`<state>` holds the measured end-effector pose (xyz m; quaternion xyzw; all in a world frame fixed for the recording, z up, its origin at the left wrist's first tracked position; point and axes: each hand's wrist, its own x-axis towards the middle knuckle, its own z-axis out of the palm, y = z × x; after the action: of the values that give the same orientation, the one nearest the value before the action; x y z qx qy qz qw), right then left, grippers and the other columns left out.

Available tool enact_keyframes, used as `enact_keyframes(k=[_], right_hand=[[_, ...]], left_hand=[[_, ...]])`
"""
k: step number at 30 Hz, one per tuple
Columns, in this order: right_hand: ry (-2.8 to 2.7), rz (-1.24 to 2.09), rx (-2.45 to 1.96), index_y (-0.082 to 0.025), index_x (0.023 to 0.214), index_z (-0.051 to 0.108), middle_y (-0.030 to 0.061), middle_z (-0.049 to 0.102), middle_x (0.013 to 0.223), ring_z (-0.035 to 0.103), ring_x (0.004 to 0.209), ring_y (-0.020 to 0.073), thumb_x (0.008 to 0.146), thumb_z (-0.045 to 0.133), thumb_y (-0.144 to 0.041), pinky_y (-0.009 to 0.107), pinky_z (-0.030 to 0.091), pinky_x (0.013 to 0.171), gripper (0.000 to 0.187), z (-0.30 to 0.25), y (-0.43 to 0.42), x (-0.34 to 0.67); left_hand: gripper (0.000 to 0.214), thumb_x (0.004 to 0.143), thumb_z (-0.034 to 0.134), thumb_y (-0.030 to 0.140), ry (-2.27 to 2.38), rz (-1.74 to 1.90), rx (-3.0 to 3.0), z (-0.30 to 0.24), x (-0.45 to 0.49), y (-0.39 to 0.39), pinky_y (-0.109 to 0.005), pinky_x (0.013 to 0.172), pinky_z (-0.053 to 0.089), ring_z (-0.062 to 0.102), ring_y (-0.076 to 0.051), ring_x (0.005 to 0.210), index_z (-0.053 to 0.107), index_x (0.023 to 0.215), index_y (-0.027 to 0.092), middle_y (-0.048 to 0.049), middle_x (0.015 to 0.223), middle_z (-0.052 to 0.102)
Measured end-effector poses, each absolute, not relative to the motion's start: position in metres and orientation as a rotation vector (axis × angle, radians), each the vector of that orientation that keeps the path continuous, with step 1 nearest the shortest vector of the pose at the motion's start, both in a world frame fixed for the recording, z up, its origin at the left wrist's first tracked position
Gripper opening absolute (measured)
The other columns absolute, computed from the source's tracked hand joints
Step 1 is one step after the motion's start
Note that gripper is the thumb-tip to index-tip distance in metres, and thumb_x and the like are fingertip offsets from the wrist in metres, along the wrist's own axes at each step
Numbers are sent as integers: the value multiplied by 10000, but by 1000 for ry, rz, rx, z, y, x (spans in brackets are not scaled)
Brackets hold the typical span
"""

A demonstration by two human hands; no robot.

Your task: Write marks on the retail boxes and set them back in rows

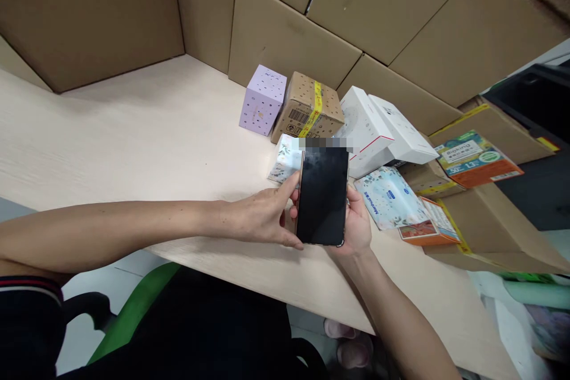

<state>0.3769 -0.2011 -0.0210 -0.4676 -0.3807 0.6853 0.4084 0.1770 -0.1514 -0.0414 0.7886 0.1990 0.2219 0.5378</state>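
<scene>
A smartphone point(322, 199) with a dark screen is held upright above the table, its face toward me. My left hand point(267, 217) grips its left edge, thumb near the lower corner and index finger higher up. Behind and along the right edge, my right hand point(358, 222) supports the phone, most of its fingers hidden by it. Just beyond the phone stands a small floral box point(284, 159), partly covered by it. To the right of my right hand lies a light-blue floral pack point(392, 197).
Behind stand a purple box point(262, 101), a brown taped carton point(309, 107) and two white boxes point(365, 127). At right are an orange-green box point(476, 157), an orange box point(431, 222) and an open carton point(503, 219). Large cardboard boxes point(289, 35) wall the back of the pale table point(133, 142).
</scene>
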Motion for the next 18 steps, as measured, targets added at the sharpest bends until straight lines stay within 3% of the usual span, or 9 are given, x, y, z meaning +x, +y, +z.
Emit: enact_keyframes(k=[8,13,18], right_hand=[[-994,1667,-1204,-244,1368,626,110,768,1204,724,1098,360,876,279,-811,546,585,903,828,-18,-200,372],[-920,1656,-1226,-229,1342,642,119,774,1183,717,1117,372,876,291,-793,556,580,914,811,-20,-200,372],[-981,1659,-1219,-240,1382,622,117,764,1211,718,1124,381,881,272,-795,567,579,919,825,-14,-203,373]], left_hand=[[1082,739,869,391,438,571,1886,-40,177,-151,-249,528,466,658,-171,616,146,1525,218,57,779,600],[1091,719,871,395,471,564,1901,-38,178,-152,-278,584,480,644,-181,651,178,1534,180,72,742,581],[1060,716,866,467,478,524,1940,-34,175,-149,-296,629,480,648,-183,697,231,1519,192,-2,901,651]])
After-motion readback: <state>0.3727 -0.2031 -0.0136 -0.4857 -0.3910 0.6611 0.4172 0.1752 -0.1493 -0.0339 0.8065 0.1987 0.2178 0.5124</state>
